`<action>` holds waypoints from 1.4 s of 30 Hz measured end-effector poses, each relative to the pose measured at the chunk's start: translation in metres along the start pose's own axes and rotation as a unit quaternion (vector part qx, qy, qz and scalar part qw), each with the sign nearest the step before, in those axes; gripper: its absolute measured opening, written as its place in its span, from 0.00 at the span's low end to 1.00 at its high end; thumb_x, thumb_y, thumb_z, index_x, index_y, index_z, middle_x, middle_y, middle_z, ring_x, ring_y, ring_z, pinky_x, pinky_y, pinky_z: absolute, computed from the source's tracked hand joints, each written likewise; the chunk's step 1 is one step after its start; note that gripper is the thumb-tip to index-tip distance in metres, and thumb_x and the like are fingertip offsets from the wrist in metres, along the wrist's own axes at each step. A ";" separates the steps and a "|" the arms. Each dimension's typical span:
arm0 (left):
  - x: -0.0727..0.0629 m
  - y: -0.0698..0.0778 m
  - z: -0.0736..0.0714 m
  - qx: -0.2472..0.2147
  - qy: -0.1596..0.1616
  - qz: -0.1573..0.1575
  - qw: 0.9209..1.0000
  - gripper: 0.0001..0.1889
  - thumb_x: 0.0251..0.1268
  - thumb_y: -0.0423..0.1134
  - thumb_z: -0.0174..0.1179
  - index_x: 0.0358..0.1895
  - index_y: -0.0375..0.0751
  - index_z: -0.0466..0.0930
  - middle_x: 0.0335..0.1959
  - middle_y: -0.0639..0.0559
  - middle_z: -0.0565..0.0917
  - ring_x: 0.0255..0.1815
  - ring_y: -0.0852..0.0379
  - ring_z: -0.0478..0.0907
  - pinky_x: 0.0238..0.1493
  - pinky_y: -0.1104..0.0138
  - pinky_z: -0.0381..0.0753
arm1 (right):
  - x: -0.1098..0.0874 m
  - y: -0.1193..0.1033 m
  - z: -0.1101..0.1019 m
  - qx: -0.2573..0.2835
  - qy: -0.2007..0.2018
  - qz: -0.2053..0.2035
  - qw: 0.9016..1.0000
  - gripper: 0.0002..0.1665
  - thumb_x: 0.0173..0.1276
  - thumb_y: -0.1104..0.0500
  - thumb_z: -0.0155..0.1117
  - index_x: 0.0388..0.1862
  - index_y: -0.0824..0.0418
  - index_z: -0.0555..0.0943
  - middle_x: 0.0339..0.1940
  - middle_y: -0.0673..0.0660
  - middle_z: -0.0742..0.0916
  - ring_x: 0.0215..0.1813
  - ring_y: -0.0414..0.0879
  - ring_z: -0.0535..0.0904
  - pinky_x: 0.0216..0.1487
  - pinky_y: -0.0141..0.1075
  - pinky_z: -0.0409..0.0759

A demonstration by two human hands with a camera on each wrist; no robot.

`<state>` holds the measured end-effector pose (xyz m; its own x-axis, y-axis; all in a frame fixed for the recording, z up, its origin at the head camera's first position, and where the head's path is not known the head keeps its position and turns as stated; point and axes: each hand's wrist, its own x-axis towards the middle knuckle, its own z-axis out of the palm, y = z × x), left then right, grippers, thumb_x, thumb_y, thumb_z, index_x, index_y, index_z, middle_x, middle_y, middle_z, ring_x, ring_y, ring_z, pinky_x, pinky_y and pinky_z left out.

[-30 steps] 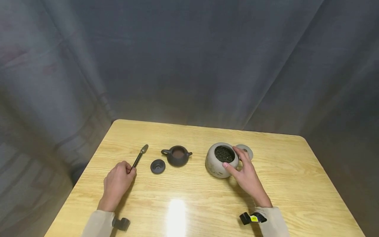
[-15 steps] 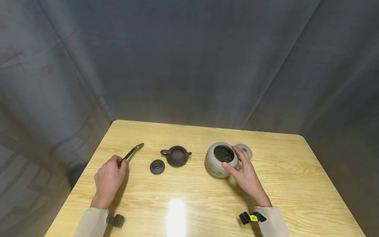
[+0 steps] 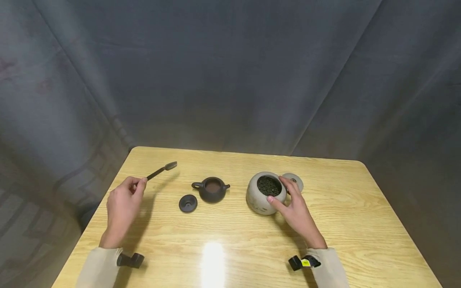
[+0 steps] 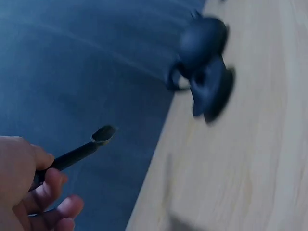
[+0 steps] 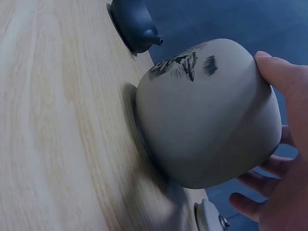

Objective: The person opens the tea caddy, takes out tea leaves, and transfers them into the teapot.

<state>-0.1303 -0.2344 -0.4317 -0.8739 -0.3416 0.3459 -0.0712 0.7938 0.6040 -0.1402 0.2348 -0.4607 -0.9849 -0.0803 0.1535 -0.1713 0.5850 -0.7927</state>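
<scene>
Pinching the dark scoop (image 3: pixel 158 172) between its fingers, your left hand (image 3: pixel 123 205) holds it above the tabletop (image 3: pixel 353 208), between nine and ten o'clock from the teapot (image 3: pixel 212 196), its long axis aimed, bowl outermost, at two o'clock. Your right hand (image 3: pixel 297 213) grips the rim of the jar (image 3: pixel 257 203) from four o'clock; the teapot's spout points jarward, to three. Tabletop: pale, grained wood; beyond, at twelve, grey curtains (image 3: pixel 230 80).
</scene>
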 end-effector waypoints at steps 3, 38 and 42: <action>0.000 0.012 -0.002 -0.036 -0.041 -0.002 0.999 0.16 0.82 0.48 0.60 0.44 0.37 0.89 0.26 0.46 0.88 0.23 0.59 0.75 0.28 0.67 0.68 | 0.000 0.001 0.000 0.006 0.003 -0.002 1.000 0.49 0.73 0.48 0.74 0.85 0.60 0.62 0.85 0.65 0.65 0.83 0.69 0.64 0.79 0.70 0.63; -0.021 0.144 0.038 -0.158 -0.181 0.186 0.953 0.07 0.77 0.42 0.67 0.43 0.45 0.90 0.21 0.61 0.87 0.20 0.69 0.78 0.21 0.72 0.69 | -0.001 0.004 0.004 0.020 0.017 -0.004 1.000 0.49 0.72 0.50 0.75 0.85 0.59 0.63 0.84 0.64 0.67 0.81 0.68 0.66 0.79 0.71 0.63; -0.024 0.158 0.047 -0.149 -0.174 0.224 0.947 0.07 0.76 0.42 0.67 0.41 0.44 0.90 0.21 0.60 0.87 0.17 0.70 0.73 0.20 0.73 0.67 | -0.001 0.006 0.004 0.018 0.018 -0.002 1.000 0.49 0.72 0.50 0.75 0.85 0.58 0.63 0.84 0.64 0.67 0.81 0.68 0.66 0.79 0.71 0.62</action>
<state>-0.1432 -0.0770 -0.3782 -0.8939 0.2225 0.3892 0.4372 0.6250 0.6467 -0.1401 0.2351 -0.4679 -0.9826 -0.0529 0.1782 -0.1773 0.5545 -0.8130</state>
